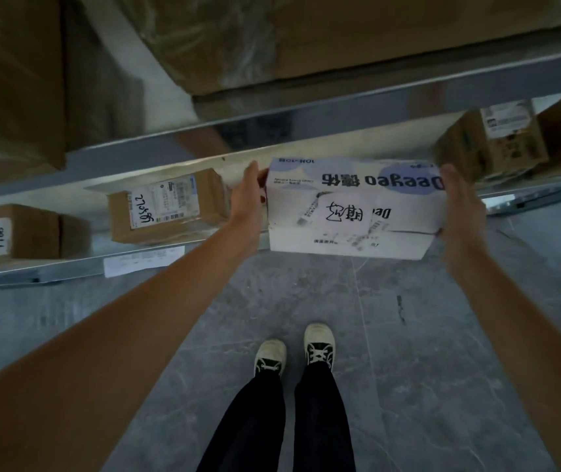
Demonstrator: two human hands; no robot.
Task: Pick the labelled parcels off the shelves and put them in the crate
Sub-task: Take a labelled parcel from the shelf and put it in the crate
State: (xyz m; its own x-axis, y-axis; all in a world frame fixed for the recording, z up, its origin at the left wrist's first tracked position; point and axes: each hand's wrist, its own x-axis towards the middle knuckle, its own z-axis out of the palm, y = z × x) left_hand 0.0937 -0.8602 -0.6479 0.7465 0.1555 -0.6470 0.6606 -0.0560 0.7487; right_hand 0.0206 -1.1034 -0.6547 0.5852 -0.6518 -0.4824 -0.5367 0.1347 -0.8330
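A white parcel box with blue print and a handwritten paper label is held at the front edge of the low metal shelf. My left hand presses its left end and my right hand presses its right end. The box juts out past the shelf edge over the floor. No crate is in view.
Brown labelled cartons stand on the same shelf: one just left of my left hand, one at the far left, one at the right. Large wrapped cartons fill the shelf above. My feet stand on grey floor.
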